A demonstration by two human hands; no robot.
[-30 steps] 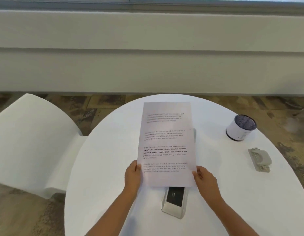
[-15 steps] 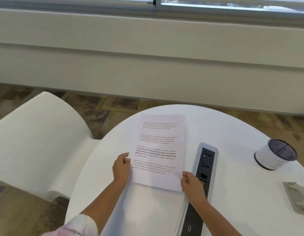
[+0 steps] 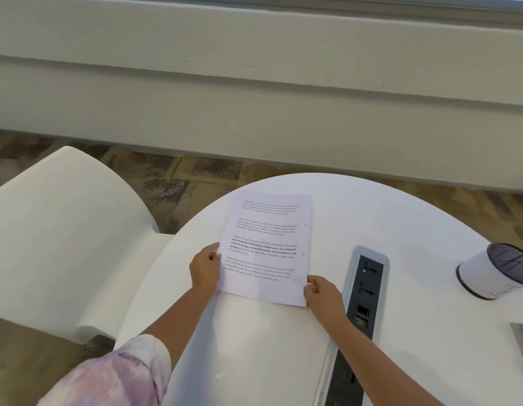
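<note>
left hand [image 3: 205,269], right hand [image 3: 324,297] pinch apparently one sheet [image 3: 269,247].

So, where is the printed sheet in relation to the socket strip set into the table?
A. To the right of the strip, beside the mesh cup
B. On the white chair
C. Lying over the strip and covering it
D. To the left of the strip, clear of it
D: the printed sheet sits on the white table left of the socket strip, with the left hand holding its left edge and the right hand pinching its near right corner.
</note>
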